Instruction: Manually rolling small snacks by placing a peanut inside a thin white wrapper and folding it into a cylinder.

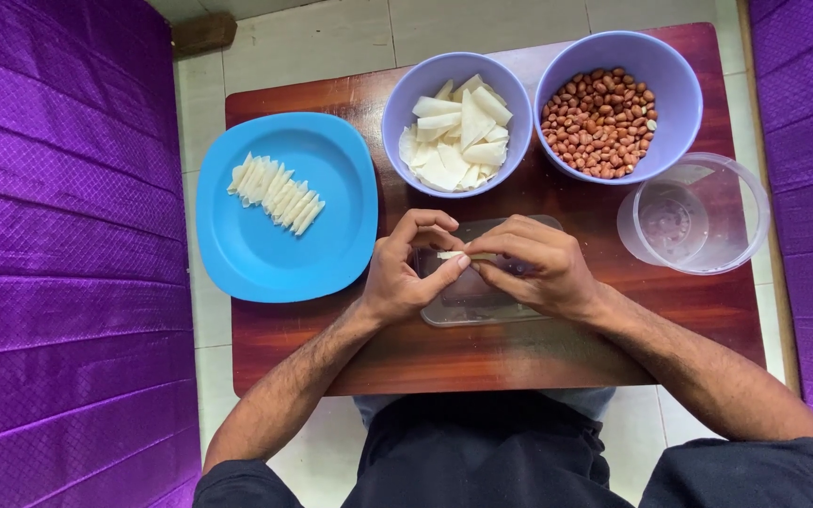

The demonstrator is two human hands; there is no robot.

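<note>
Bright, even daylight, sharp from edge to edge.
Soft light falls from above; the hands (468, 268) cast only faint shadows on the desk (557, 348). A pale sheen lies on the desk top between the bowls (529, 66), and the blue plate (256, 254) shows mild glare. No motion blur; edges bend slightly.

Head view: left hand (406, 273) and right hand (534, 268) pinch a thin white strip (454, 255) between their fingertips above a clear tray (482, 306) on the tabletop (519, 357), with a blue plate (265, 249) of folded strips left and two bowls beyond.
</note>
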